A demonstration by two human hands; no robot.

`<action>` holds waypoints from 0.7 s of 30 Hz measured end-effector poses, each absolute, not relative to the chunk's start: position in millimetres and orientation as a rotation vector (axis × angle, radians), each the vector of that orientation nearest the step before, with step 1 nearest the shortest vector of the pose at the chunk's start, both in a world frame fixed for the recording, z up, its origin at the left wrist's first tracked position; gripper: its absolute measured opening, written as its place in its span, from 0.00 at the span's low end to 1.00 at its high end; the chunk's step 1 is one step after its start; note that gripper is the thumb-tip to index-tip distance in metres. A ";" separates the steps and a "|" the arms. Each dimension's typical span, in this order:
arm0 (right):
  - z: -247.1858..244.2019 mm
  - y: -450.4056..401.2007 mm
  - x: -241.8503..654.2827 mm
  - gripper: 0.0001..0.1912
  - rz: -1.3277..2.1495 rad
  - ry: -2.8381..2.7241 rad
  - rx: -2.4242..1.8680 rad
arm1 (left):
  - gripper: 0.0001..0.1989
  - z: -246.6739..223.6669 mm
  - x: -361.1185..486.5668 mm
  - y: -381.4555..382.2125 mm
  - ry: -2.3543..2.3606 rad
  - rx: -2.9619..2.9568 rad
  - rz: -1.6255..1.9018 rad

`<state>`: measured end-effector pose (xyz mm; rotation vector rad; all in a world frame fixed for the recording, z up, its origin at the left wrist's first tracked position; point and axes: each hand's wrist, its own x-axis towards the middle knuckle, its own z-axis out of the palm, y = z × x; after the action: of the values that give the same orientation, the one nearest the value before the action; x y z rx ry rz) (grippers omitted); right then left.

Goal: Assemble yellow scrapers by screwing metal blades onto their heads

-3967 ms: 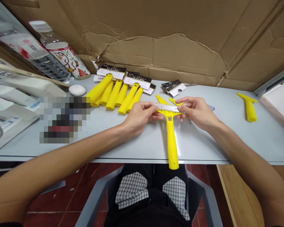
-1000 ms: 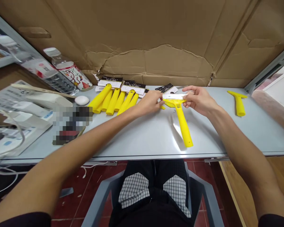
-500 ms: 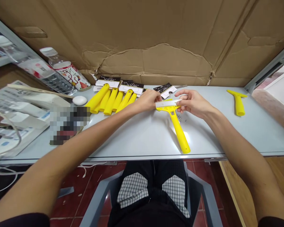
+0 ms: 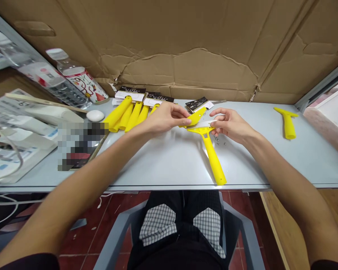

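Observation:
A yellow T-shaped handle [image 4: 213, 157] lies on the desk, its wide head away from me and its grip toward the front edge. My left hand [image 4: 171, 116] pinches a separate flat yellow piece [image 4: 197, 116], tilted above the left part of that head. Between thumb and fingers, my right hand [image 4: 228, 123] holds the right end of a thin whitish blade [image 4: 205, 123] lying along the head. Small screws [image 4: 216, 140] are scattered beside the handle, under my right hand.
Several yellow handles [image 4: 134, 117] with black-and-white cards [image 4: 157, 100] lie at the back left. Another yellow handle [image 4: 288, 123] rests at the right. Plastic bottles [image 4: 86, 84], a white oval object [image 4: 95, 116] and boxes [image 4: 30, 129] are at the left; cardboard [image 4: 186, 41] stands behind.
My left hand has shifted slightly left and turned, and the flat yellow piece now shows raised in its fingers. The blade's left end is now partly covered. My right hand has barely moved.

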<state>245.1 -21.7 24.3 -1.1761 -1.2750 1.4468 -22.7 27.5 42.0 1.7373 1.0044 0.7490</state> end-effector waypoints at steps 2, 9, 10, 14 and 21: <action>23.4 -21.7 242.8 0.21 1.440 -1.268 -1.180 | 0.19 37.3 -14.7 22.9 0.965 1.760 0.726; 16.3 -20.3 238.3 0.16 1.461 -1.296 -1.162 | 0.12 24.2 -10.4 21.5 0.987 1.990 0.777; 15.6 -20.4 238.1 0.15 1.462 -1.304 -1.165 | 0.12 22.6 -10.0 20.5 0.980 1.984 0.798; 14.3 -21.1 238.3 0.12 1.467 -1.319 -1.179 | 0.13 18.0 -6.3 13.4 0.935 1.711 0.721; 12.6 -20.7 240.1 0.15 1.491 -1.312 -1.181 | 0.21 9.5 -0.3 8.3 0.948 1.362 0.672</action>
<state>240.1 -20.7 12.6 -1.1815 -1.3124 1.4910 -0.3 8.3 9.5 1.3618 0.9480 0.6721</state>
